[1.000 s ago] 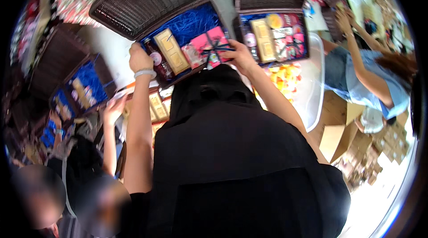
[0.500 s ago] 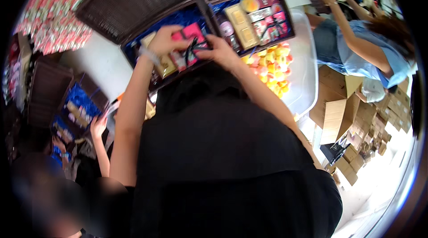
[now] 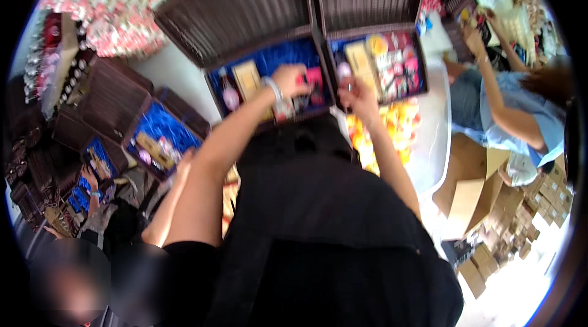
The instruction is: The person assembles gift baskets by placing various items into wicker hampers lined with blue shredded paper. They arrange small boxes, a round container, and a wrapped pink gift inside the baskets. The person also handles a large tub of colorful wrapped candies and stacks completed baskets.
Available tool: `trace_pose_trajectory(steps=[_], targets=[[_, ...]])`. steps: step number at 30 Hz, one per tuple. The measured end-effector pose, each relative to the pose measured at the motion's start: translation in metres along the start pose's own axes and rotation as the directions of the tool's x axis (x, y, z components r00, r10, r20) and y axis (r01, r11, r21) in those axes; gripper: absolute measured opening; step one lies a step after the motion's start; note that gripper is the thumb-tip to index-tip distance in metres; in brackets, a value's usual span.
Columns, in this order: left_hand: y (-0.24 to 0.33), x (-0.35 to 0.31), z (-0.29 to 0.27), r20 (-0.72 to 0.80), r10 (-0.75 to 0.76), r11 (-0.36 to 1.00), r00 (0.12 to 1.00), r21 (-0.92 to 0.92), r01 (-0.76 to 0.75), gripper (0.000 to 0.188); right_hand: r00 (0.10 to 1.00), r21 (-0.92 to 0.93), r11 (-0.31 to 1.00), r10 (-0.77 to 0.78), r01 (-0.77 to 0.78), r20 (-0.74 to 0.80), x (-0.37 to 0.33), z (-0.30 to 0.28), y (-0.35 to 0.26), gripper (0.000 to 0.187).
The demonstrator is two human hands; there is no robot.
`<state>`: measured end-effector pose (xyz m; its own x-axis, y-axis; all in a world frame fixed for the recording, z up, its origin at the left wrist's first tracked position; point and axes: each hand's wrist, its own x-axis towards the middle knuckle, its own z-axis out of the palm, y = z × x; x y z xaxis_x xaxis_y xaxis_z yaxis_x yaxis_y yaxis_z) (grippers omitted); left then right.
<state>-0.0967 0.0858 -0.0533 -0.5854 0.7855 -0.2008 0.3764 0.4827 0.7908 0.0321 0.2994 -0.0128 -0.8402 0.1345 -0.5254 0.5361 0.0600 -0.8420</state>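
An open dark wicker basket [image 3: 214, 91] lined with blue shredded paper holds a small bottle [image 3: 229, 97], a tan box [image 3: 248, 79] and a pink box [image 3: 316, 77]. My left hand [image 3: 291, 82], with a bracelet at the wrist, is inside this basket with its fingers closed on the pink box. My right hand [image 3: 359, 97] hovers at the front rim of the second open basket [image 3: 422, 76], which holds a tan box [image 3: 358, 60] and colourful packets. Its fingers are curled, and I cannot tell if they hold anything.
Yellow and orange packets [image 3: 383, 131] lie on the white table [image 3: 429, 143] in front of the right basket. More open baskets [image 3: 159, 131] stand at the left. A person in a blue top [image 3: 508, 118] works at the right, above cardboard boxes [image 3: 490, 253]. Another person's arm [image 3: 168, 204] reaches in at lower left.
Both hands were together on the pink box. My right hand has come off it and moved right to the second basket's rim; my left hand stays on the box. The view shifted.
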Motion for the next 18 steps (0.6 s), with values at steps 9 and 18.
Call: trace_pose_trajectory(steps=[9, 18], targets=[[-0.005, 0.012, -0.002, 0.348, -0.098, 0.978, 0.932, 0.205, 0.026, 0.053, 0.872, -0.11, 0.875, -0.481, 0.471, -0.096, 0.104, -0.01, -0.21, 0.021], [0.008, 0.001, -0.013, 0.365, -0.188, 0.982, 0.912, 0.077, 0.172, 0.061, 0.868, -0.91, 0.254, -0.461, 0.326, 0.183, 0.281, 0.025, -0.277, 0.048]])
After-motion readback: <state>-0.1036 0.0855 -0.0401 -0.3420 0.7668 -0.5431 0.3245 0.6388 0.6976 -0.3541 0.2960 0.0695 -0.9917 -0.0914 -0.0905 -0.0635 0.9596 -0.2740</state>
